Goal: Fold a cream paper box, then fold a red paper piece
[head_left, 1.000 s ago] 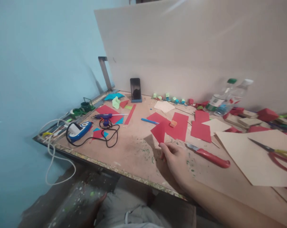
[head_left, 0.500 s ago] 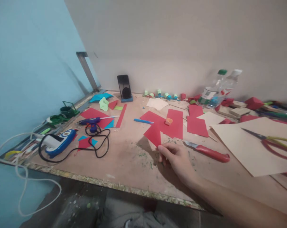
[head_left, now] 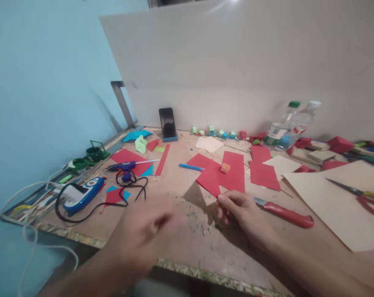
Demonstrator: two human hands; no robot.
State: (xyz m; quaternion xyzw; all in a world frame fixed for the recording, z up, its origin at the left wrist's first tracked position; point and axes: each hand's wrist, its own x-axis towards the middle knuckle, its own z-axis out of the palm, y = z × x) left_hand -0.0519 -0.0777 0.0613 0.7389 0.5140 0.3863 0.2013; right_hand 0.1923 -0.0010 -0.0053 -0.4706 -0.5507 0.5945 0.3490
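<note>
Between the thumb and fingers of my right hand (head_left: 236,206) is the lower corner of a red piece of paper (head_left: 209,178), held up above the table. My left hand (head_left: 146,231) is over the front of the table, to the left of the paper and apart from it. Motion smears its fingers, so I cannot tell how they are set. Behind the held piece lie more red paper sheets (head_left: 234,175), with a small orange block (head_left: 225,168) on one. A blue pen-like stick (head_left: 191,167) lies left of them. A knife with a red handle (head_left: 288,214) rests right of my right hand.
At the left are a purple glue gun (head_left: 123,166) with a looped black cord and a blue-and-white power strip (head_left: 84,194). A phone (head_left: 167,123) stands at the back. Bottles (head_left: 275,132) stand back right; scissors (head_left: 354,192) lie on cream paper (head_left: 335,218).
My left hand has come into view from below, moving fast. My right hand keeps its pinch on the red paper. The whole view has shifted slightly, with the table lower in it.
</note>
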